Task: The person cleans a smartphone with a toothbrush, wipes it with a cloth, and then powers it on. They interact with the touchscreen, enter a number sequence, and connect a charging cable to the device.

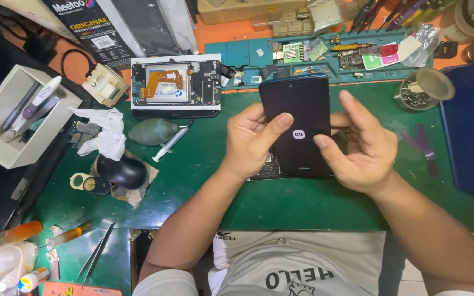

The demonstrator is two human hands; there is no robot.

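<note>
Both hands hold a dark smartphone [297,123] back-side up, just above the green work mat [303,205]. The left hand [250,142] closes around the phone's left edge, its thumb [278,125] lying flat across the back cover beside a small pale logo. The right hand [360,148] takes the right edge with a looser grasp: the thumb [325,147] presses on the cover near the lower right, while the forefinger stretches upward alongside the edge and does not curl round it. Under the lower left corner of the phone, behind the left hand, a small dark flat part shows; what it is cannot be told.

Beyond the top of the held phone lies a blue parts tray [248,53] with small circuit boards. Up and to the left of the left hand rests an opened phone [175,82] with its battery and an orange flex cable exposed. Further left of that hand lie a grey-green rubber blower bulb [152,131], a syringe [170,143] and a crumpled white tissue [105,131]. To the upper right of the right hand stands a round metal tin [421,90] of small parts. Tweezers [97,255] lie near the mat's lower left corner.
</note>
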